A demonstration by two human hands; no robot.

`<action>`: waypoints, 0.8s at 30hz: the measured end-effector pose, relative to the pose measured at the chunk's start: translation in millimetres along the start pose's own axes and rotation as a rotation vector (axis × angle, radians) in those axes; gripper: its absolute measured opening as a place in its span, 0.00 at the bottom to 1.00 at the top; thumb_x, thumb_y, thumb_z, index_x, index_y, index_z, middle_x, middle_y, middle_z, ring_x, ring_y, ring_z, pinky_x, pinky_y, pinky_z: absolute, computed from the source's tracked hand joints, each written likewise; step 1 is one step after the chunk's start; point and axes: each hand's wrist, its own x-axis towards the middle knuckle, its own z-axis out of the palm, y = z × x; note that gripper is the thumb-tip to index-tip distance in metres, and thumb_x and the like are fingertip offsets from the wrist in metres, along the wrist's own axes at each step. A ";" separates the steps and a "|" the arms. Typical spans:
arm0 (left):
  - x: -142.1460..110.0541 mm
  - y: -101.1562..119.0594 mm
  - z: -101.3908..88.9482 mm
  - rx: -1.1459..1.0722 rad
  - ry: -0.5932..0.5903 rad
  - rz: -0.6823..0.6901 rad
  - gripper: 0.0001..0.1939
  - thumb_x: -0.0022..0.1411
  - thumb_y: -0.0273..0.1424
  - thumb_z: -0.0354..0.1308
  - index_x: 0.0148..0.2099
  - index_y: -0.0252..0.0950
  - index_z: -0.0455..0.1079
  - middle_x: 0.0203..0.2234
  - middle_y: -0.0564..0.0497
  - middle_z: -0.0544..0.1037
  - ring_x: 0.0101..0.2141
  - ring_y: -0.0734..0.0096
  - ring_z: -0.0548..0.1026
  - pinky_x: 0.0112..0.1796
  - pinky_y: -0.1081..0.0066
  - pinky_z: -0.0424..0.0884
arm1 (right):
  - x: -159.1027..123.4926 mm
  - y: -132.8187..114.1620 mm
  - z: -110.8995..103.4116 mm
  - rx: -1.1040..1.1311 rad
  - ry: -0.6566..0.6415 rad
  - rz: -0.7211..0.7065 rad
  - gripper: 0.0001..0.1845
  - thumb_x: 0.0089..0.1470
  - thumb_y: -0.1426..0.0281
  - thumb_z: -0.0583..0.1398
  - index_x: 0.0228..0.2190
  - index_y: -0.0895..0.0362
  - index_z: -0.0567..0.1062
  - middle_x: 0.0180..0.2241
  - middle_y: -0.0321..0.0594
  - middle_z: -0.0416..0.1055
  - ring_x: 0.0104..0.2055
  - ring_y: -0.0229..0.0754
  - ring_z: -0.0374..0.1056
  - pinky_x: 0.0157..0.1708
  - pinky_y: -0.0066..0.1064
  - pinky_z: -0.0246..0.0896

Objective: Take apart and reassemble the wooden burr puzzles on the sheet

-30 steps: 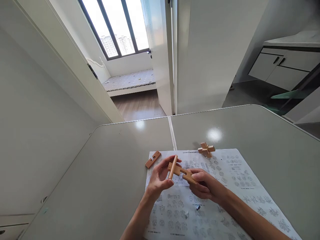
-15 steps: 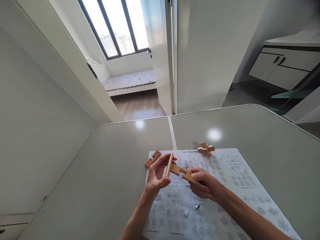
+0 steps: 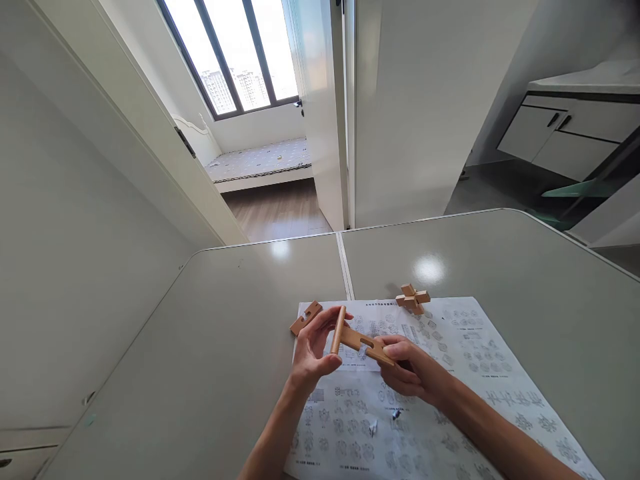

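Over paper (image 3: 360, 400), left fingers (image 3: 327, 365) span a rod (image 3: 338, 331); right fingers (image 3: 399, 352) pinch a block (image 3: 352, 339).

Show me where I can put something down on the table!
On the table, the widest bare patch lies between the left edge and the printed sheet. There's room right of the sheet, and between the wooden cross and far edge. It's crowded where the left grip holds the rod and the right grip the slotted piece, near the notched block.

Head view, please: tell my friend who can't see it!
A left hand grips a wooden bar, a right hand a slotted wooden slat, over a printed diagram sheet. An interlocked wooden cross rests at the sheet's far edge.
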 end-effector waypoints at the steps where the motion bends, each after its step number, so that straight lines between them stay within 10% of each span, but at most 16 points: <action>1: -0.1 -0.2 -0.4 0.000 0.000 0.000 0.48 0.44 0.60 0.74 0.60 0.35 0.77 0.50 0.37 0.80 0.53 0.42 0.75 0.58 0.51 0.69 | -0.2 0.2 -0.1 -0.001 0.002 0.001 0.14 0.59 0.62 0.64 0.27 0.56 0.71 0.09 0.19 0.51 0.08 0.28 0.38 0.09 0.20 0.38; 10: -0.4 0.3 -1.7 -0.020 -0.041 -0.001 0.46 0.45 0.60 0.73 0.59 0.35 0.78 0.48 0.38 0.81 0.50 0.45 0.76 0.55 0.53 0.71 | -0.6 1.8 -1.7 -0.002 -0.004 0.004 0.14 0.58 0.62 0.63 0.25 0.56 0.71 0.09 0.19 0.50 0.08 0.28 0.38 0.09 0.21 0.36; 15: 1.6 0.0 -12.0 0.058 0.223 0.050 0.41 0.58 0.62 0.63 0.61 0.36 0.76 0.50 0.40 0.78 0.46 0.53 0.76 0.52 0.57 0.72 | -2.6 1.8 -3.6 -0.018 -0.002 -0.007 0.16 0.59 0.61 0.64 0.24 0.56 0.69 0.09 0.21 0.51 0.09 0.28 0.40 0.09 0.22 0.37; 24: -1.7 -6.6 0.5 0.882 0.246 0.151 0.44 0.48 0.45 0.78 0.65 0.44 0.68 0.53 0.42 0.80 0.55 0.42 0.76 0.58 0.44 0.68 | 2.8 -3.8 11.1 -0.177 0.368 -0.210 0.20 0.63 0.56 0.62 0.25 0.53 0.66 0.12 0.22 0.50 0.13 0.30 0.41 0.15 0.26 0.38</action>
